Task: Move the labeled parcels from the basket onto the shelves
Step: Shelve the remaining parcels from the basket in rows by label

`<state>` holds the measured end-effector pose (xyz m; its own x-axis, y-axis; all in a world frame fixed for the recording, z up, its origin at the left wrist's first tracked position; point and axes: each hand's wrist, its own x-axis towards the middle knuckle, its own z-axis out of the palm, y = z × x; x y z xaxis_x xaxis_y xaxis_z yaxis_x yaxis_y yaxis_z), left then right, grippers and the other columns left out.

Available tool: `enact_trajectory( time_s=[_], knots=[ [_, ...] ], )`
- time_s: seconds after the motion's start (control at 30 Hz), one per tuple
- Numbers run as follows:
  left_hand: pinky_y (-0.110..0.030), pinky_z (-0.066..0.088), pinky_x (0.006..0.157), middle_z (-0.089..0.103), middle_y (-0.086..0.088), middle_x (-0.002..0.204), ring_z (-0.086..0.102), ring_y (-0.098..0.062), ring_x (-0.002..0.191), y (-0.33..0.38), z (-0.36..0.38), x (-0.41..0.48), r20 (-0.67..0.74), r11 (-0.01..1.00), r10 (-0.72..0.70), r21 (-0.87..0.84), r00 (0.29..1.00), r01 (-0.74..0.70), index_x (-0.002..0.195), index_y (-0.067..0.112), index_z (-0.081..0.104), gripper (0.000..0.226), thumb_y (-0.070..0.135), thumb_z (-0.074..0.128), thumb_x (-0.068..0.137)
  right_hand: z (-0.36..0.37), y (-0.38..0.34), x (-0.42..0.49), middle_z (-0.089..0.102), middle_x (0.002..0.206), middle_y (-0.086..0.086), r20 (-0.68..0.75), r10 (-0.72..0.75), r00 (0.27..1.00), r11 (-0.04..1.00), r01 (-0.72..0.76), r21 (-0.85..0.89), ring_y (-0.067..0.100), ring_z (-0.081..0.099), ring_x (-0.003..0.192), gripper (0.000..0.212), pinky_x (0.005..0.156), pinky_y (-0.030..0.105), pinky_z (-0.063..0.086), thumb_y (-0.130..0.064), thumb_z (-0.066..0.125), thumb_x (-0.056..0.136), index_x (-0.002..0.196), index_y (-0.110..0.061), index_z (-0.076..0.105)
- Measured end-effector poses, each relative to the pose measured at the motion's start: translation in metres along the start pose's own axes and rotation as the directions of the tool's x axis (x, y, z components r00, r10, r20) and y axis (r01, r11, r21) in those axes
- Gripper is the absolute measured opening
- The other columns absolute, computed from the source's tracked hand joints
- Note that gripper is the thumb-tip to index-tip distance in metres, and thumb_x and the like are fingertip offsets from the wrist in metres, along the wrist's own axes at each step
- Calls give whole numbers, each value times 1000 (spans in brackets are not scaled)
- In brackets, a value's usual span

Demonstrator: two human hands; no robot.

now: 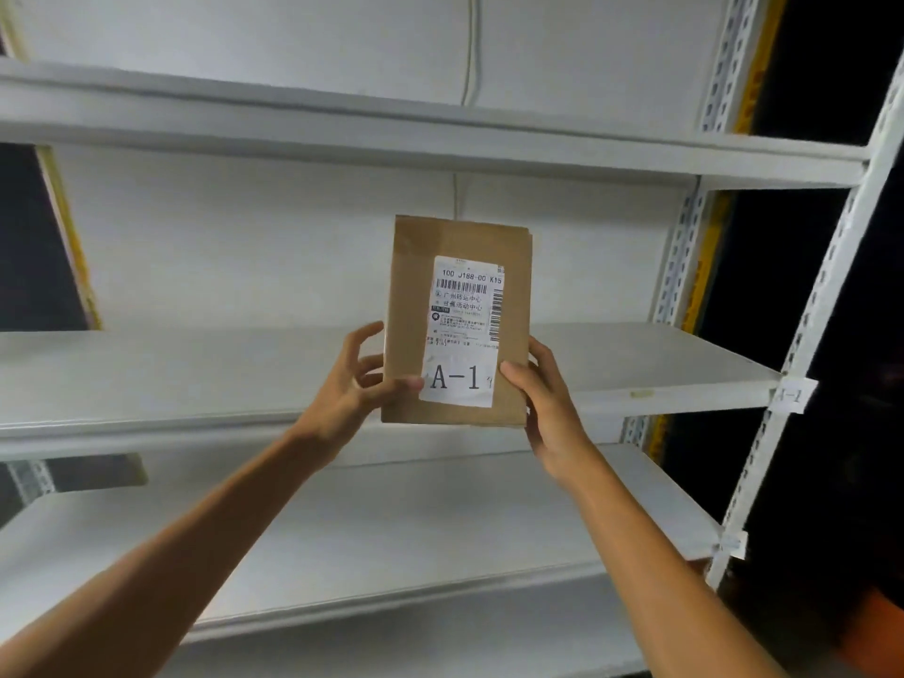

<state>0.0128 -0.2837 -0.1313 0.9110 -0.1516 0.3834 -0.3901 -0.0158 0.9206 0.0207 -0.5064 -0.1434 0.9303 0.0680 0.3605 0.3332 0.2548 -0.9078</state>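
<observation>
A flat brown paper parcel (416, 286) stands upright in front of me, its white shipping label facing me with "A-1" printed at the bottom. My left hand (359, 379) pinches its lower left edge, thumb on the label. My right hand (545, 398) grips its lower right edge, thumb on the front. The parcel is held in the air in front of the middle white shelf (195, 369). A small tag reading "A-1" (790, 394) is stuck on the right upright at that shelf's level. The basket is out of view.
The white metal rack has a shelf above (440, 134) and one below (391, 540), with a slotted upright post (802, 335) at the right. Another small tag (731, 545) sits on the post at the lower shelf. Something orange (875, 623) shows at the bottom right.
</observation>
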Motion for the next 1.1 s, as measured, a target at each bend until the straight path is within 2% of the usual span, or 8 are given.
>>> enact_trajectory(
  time_s=[0.27, 0.37, 0.5, 0.63, 0.8, 0.93, 1.0, 1.1],
  knots=[
    [-28, 57, 77, 68, -2, 118, 68, -17, 102, -7, -67, 30, -56, 999, 17, -37, 998, -19, 137, 32, 41, 90, 39, 81, 56, 64, 29, 54, 67, 123, -6, 45, -67, 997, 996, 70, -61, 12, 62, 116, 53, 102, 34, 46, -34, 65, 83, 134, -25, 55],
    [-27, 57, 81, 68, 2, 119, 67, -15, 104, -12, -92, 47, -8, 1000, -17, 21, 1000, 17, 140, 32, 40, 86, 34, 81, 64, 77, 40, 76, 67, 123, -6, 62, -40, 997, 996, 45, -81, 13, 63, 115, 47, 98, 33, 49, -27, 60, 90, 136, -26, 54],
    [-35, 57, 84, 69, 4, 118, 68, -18, 103, -22, -116, 73, 14, 996, -40, 85, 999, 39, 137, 36, 49, 76, 26, 79, 67, 88, 52, 108, 67, 122, -11, 87, -30, 996, 989, 42, -144, 9, 65, 110, 44, 90, 26, 53, -20, 58, 94, 136, -30, 52],
    [-34, 57, 85, 69, 1, 117, 68, -19, 103, -41, -129, 105, 4, 995, -51, 82, 999, 50, 133, 36, 52, 71, 14, 76, 70, 88, 69, 152, 65, 122, -11, 85, -9, 996, 963, 31, -268, 9, 64, 109, 59, 83, 22, 54, -20, 70, 86, 137, -31, 43],
    [-31, 58, 80, 69, -6, 115, 70, -18, 96, -73, -135, 158, -69, 991, -102, 83, 992, 108, 132, 22, 51, 78, 8, 76, 60, 77, 92, 214, 62, 125, -12, 112, 43, 993, 921, 4, -390, 8, 63, 105, 58, 93, 32, 53, -19, 73, 82, 128, -38, 41],
    [-39, 57, 83, 64, -11, 121, 68, -22, 97, -100, -139, 208, -131, 977, -169, 110, 977, 184, 133, 13, 46, 80, 10, 72, 58, 64, 106, 267, 61, 126, -10, 131, 92, 987, 893, -24, -449, 11, 61, 110, 61, 99, 39, 50, -13, 73, 80, 126, -38, 41],
    [-36, 58, 81, 63, -10, 121, 67, -23, 100, -113, -138, 232, -128, 973, -163, 145, 978, 181, 134, 13, 46, 78, 8, 74, 61, 56, 117, 289, 61, 125, -11, 116, 120, 986, 870, -49, -490, 9, 60, 110, 62, 100, 36, 48, -16, 74, 79, 129, -32, 41],
    [-36, 56, 85, 61, -10, 126, 64, -23, 106, -133, -138, 266, -109, 926, -109, 349, 988, 141, 139, 12, 41, 70, -1, 72, 78, 46, 132, 314, 62, 115, -15, 83, 140, 987, 848, -77, -524, 2, 59, 103, 62, 96, 29, 47, -28, 77, 79, 131, -25, 44]
  ],
)
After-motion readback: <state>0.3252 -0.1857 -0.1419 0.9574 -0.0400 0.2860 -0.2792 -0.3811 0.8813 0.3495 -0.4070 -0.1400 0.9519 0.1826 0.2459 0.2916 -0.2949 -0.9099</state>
